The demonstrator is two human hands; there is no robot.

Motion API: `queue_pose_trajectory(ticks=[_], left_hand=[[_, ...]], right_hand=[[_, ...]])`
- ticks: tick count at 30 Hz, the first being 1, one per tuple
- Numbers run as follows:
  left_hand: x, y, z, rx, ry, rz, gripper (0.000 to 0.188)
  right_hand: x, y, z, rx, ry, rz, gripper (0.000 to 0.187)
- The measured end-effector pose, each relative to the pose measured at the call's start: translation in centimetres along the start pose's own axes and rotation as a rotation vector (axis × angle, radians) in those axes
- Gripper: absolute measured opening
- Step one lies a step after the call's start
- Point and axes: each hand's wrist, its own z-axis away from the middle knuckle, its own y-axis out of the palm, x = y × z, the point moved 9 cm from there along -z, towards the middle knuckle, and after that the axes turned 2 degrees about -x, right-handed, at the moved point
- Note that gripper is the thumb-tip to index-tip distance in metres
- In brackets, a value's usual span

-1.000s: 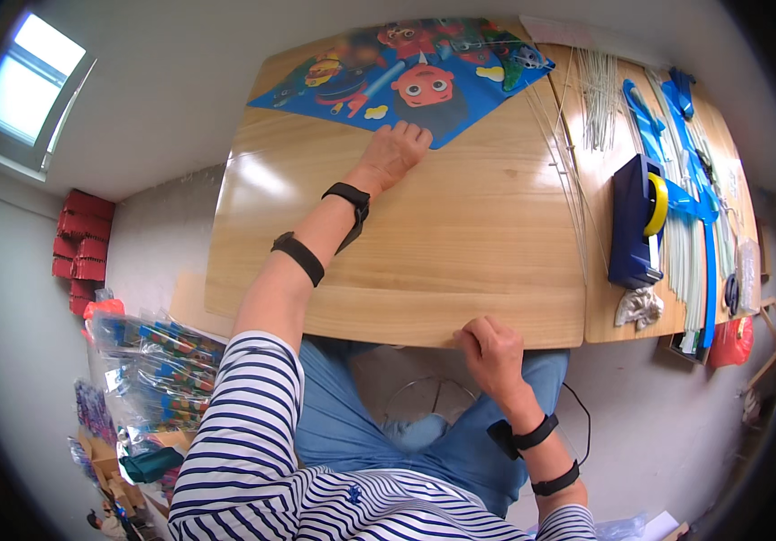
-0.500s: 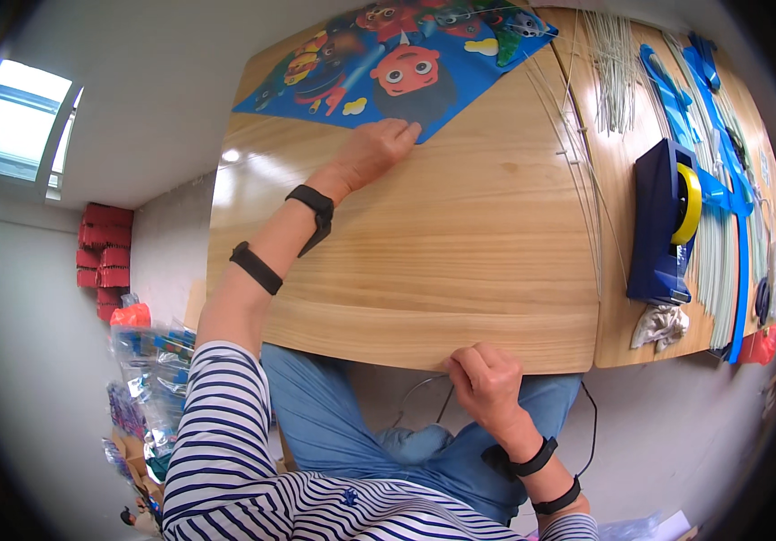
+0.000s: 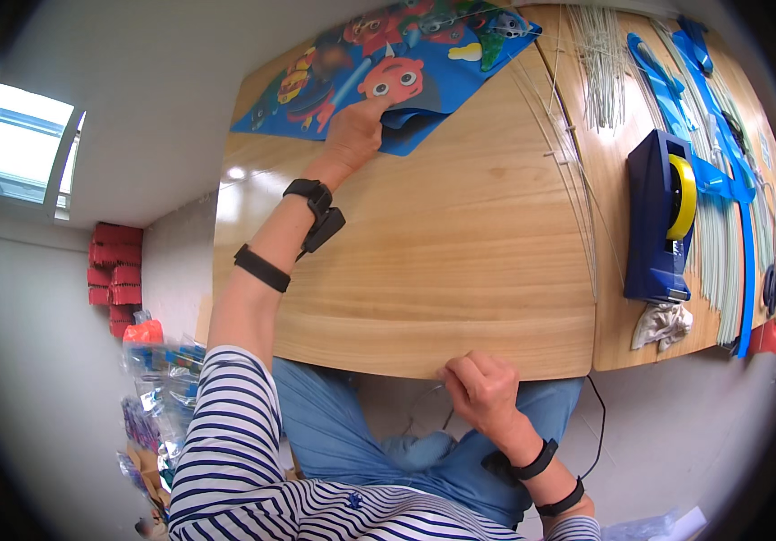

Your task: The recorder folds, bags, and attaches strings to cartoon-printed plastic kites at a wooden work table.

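At the left, red stacks (image 3: 117,261) show well apart from the table (image 3: 442,270). On the table's far side, left of centre, lies a cartoon-printed blue sheet (image 3: 397,79); the left hand's (image 3: 354,137) grip is clamped on its near edge, bent up above a blue layer (image 3: 403,144). Only this near part looks raised; the rest lies spread, and whether anything is fastened to it cannot be told. The right hand (image 3: 484,389) curls at the near table edge, fingers together, nothing visible in them. Rightward lie thin loose rods (image 3: 564,160), a navy tape dispenser (image 3: 647,221), a crumpled cloth (image 3: 663,326) just nearer, and blue strips (image 3: 721,180) among pale rods (image 3: 717,279).
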Motion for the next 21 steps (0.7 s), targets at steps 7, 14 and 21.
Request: queue_pose_trajectory(ticks=[7,14,21], left_hand=[[1.9,0.4,-0.1,0.208,-0.221,0.268,0.020],[2.8,0.9,-0.1,0.140,-0.436,0.383,0.017],[4.7,1.4,0.2,0.161,-0.459,0.522,0.022]], right_hand=[[-0.1,0.1,0.1,0.000,0.007,-0.001,0.019],[-0.1,0.0,0.1,-0.008,0.004,-0.006,0.019],[0.0,-0.1,0.0,-0.004,0.007,-0.013,0.019]])
